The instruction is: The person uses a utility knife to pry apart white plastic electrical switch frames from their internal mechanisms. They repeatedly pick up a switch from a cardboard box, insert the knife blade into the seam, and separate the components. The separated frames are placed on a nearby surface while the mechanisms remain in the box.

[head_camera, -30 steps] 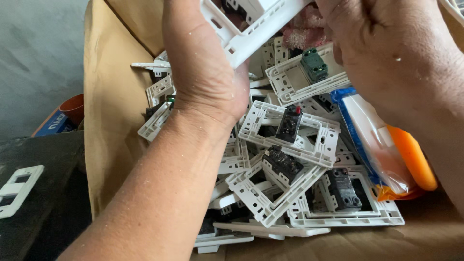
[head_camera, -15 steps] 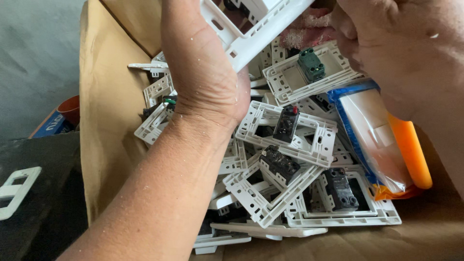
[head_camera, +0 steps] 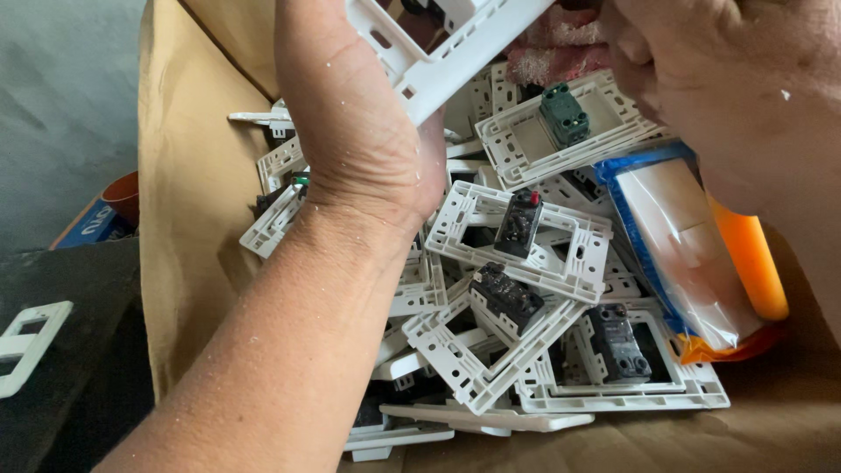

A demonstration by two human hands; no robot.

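Note:
My left hand [head_camera: 359, 123] grips a white plastic switch frame [head_camera: 442, 44] and holds it tilted above a cardboard box [head_camera: 188, 193]. My right hand [head_camera: 727, 88] is at the frame's upper right end, at the top edge of the view; its fingertips are cut off, so its hold is unclear. Below the hands lies a pile of white switch frames [head_camera: 517, 236], several with dark switch modules [head_camera: 506, 296] clipped in, one with a green module [head_camera: 565, 114].
A clear plastic packet with blue and orange edges [head_camera: 701, 254] lies on the right of the pile. A pink cloth [head_camera: 552, 48] shows at the back. Left of the box sit a dark surface with a loose white frame [head_camera: 26, 346] and an orange object [head_camera: 123, 194].
My head camera has drawn closer to the box. The held frame and both hands have shifted slightly upward and right in view; the pile has not changed.

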